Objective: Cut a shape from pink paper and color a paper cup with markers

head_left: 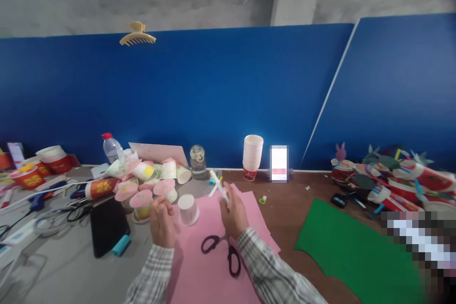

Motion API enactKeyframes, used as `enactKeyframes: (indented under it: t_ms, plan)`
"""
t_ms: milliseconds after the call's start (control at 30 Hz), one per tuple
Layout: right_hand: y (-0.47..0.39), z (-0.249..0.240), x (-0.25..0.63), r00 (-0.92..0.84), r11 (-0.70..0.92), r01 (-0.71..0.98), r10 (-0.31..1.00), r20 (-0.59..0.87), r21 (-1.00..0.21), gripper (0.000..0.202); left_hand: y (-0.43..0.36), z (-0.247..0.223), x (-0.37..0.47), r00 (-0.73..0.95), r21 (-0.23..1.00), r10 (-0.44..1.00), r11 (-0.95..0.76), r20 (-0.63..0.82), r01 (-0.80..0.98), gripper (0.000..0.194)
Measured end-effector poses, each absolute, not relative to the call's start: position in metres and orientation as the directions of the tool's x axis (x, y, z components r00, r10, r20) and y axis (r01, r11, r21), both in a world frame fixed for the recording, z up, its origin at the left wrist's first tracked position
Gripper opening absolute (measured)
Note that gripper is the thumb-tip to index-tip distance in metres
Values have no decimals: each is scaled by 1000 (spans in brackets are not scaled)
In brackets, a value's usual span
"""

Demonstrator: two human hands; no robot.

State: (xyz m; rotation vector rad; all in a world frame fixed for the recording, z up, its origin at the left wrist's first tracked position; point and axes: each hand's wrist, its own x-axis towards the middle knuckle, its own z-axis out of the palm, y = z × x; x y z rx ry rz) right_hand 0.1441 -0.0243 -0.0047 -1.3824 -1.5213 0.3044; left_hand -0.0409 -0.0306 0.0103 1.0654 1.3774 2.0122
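Note:
My right hand (233,211) is closed around a slim white stick like a marker (220,186), which tilts up to the left and has a yellowish end. My left hand (163,222) is curled shut beside several paper cups topped with pink discs (141,198); whatever it may hold is hidden. Between the hands, a white paper cup (187,208) stands upside down on pink paper sheets (199,275). Black-handled scissors (233,260) lie on the same paper, just below my right hand, their blades partly covered by it.
A jar of water (198,161) and a stack of paper cups (252,156) stand along the blue partition (213,90). Green paper (342,247) lies right. A black phone (109,227), teal cap (121,245), cables and a glue gun (37,201) occupy the left.

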Motion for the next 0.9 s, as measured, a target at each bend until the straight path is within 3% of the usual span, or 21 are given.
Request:
enactKeyframes:
  t_ms: [200, 367, 633, 900]
  plan:
    - [2, -42, 159, 44, 234, 729, 922, 385, -644, 56, -25, 0, -39, -503, 923, 774, -327, 384, 202, 51]
    - [2, -54, 159, -37, 274, 755, 925, 378, -596, 47, -25, -4, -37, -439, 882, 776, -319, 453, 346, 50]
    - [9, -40, 163, -83, 317, 804, 898, 432, -503, 31, -19, -8, -41, -529, 909, 739, -317, 416, 270, 43]
    - [46, -5, 151, -319, 430, 838, 885, 339, -336, 10, -18, -9, -43, -535, 897, 721, -389, 440, 212, 43]
